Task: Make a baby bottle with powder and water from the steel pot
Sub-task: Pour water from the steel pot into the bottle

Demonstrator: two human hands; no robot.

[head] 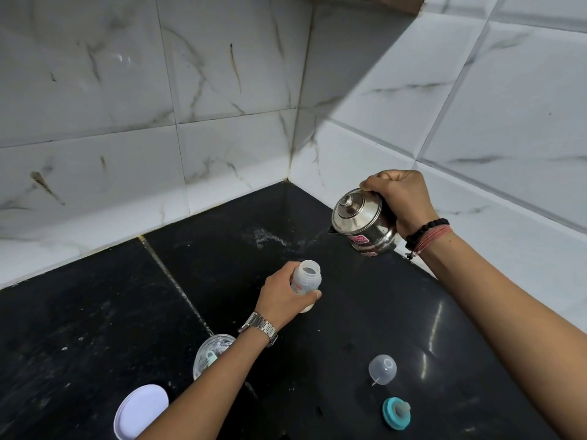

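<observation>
Your left hand is wrapped around the small translucent plastic baby bottle just below the middle of the frame, holding it upright on the black stone counter with its mouth uncapped. Your right hand, at centre right, grips the lidded polished steel pot and has it lifted off the counter and tipped toward the left, spout downward, but it sits well apart from the bottle mouth, up and to the right of it. No stream of water is visible, so the pour looks not yet begun. A whitish band at the bottle's base suggests the powder is already in (though the fingers hide most of it, so that is a guess). At lower left the open clear powder container with a pale scoop stands beside its flat white round lid. At lower right lie the clear domed bottle cap and, below it, the teal collar with its teat. Left to do, by my reckoning: bring the spout over the mouth, pour, fit the teat ring, then mix.
</observation>
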